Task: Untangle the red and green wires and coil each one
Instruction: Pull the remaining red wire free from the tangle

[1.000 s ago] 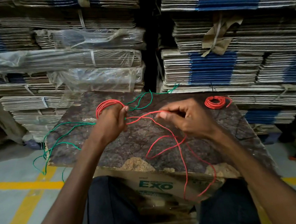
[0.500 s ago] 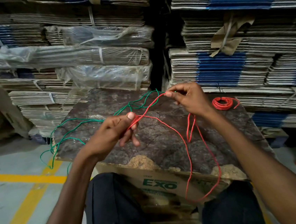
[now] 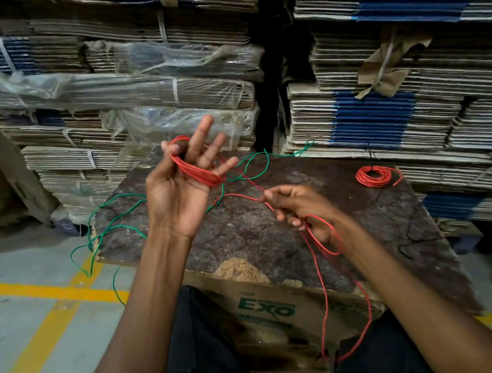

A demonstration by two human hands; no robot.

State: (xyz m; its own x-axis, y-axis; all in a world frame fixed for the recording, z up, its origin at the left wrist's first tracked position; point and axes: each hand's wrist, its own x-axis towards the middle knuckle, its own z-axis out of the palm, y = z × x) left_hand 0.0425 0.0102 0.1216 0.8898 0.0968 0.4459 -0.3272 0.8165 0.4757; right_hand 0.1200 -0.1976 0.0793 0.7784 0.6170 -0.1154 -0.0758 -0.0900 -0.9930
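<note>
Left hand [image 3: 178, 193] raised above the surface [image 3: 243, 232], palm toward the camera, fingers spread wide; several turns of the red wire [image 3: 197, 171] are looped from the thumb across the palm, so the grip carries the coil though the fingers are straight. Right hand [image 3: 298, 208], lower and to the right, pinches the free run of the same red wire between thumb and curled fingers; from this narrow grip the wire falls in loose loops past the wrist and over the near edge of the surface, in front of a cardboard box [image 3: 266, 308] printed "EXO". The green wire [image 3: 112, 200] lies uncoiled across the left and far part of the surface, one end trailing over the left edge toward the floor [image 3: 24, 316]. A second, finished red coil [image 3: 372, 176] rests on the far right of the surface, well apart from both hands. Stacked flattened cartons [image 3: 383, 117] stand behind.
</note>
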